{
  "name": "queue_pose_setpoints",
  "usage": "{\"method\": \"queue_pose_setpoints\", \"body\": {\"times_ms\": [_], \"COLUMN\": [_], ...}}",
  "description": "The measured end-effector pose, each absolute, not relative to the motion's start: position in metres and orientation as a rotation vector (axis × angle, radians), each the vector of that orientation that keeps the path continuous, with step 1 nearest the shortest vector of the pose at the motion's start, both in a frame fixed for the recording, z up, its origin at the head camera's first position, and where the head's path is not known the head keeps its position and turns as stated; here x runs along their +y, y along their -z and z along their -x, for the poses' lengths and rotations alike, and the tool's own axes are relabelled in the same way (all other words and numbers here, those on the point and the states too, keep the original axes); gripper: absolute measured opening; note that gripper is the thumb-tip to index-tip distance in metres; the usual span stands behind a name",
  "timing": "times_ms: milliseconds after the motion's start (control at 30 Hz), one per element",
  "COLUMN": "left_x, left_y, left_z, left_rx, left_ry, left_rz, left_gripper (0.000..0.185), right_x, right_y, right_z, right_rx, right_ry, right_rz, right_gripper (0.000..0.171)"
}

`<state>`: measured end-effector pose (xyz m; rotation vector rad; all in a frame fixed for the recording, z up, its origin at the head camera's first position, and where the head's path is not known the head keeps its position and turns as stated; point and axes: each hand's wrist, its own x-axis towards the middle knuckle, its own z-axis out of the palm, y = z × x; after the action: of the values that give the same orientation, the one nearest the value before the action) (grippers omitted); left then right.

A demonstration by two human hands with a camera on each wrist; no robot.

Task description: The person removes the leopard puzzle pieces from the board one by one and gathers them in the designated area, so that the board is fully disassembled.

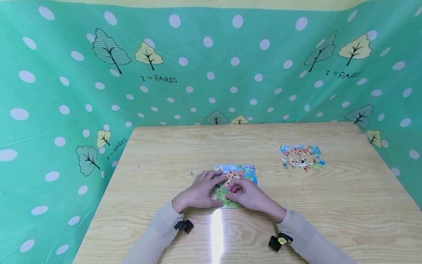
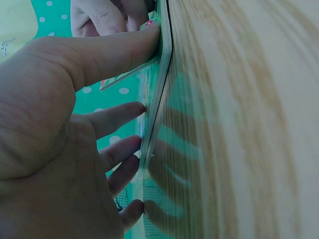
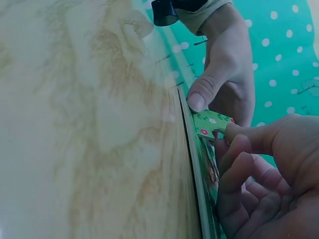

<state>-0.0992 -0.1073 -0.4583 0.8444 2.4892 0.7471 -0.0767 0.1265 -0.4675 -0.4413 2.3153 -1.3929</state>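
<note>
In front of me on the table lies a cartoon leopard jigsaw puzzle (image 1: 250,171) on a flat board, with a green lower part and blue top. My right hand (image 1: 248,194) pinches a green puzzle piece (image 3: 213,121) printed with small red and white flowers, tilted up over the board's near part. My left hand (image 1: 202,191) lies spread at the puzzle's left side. Its thumb (image 2: 122,52) presses down at the near edge beside the tilted piece, while the other fingers (image 2: 122,117) reach along the left side. Both hands cover parts of the picture.
A second leopard puzzle (image 1: 299,157) with a jagged lower edge lies farther back on the right of the wooden table (image 1: 349,183). One small dark bit (image 1: 191,173) is left of the board. Behind the table hangs a green dotted cloth (image 1: 197,51).
</note>
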Motion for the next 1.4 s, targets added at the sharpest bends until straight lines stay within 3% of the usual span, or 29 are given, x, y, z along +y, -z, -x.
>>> {"method": "queue_pose_setpoints", "body": {"times_ms": [1400], "left_x": [-0.109], "left_y": [0.459], "left_z": [0.099], "left_rx": [2.484], "left_ry": [-0.776], "left_rz": [-0.865], "left_gripper": [0.084], "right_x": [0.177], "right_y": [0.463], "right_z": [0.090], "right_rx": [2.328], "right_ry": [1.521], "right_rz": [0.276], "right_gripper": [0.032]}}
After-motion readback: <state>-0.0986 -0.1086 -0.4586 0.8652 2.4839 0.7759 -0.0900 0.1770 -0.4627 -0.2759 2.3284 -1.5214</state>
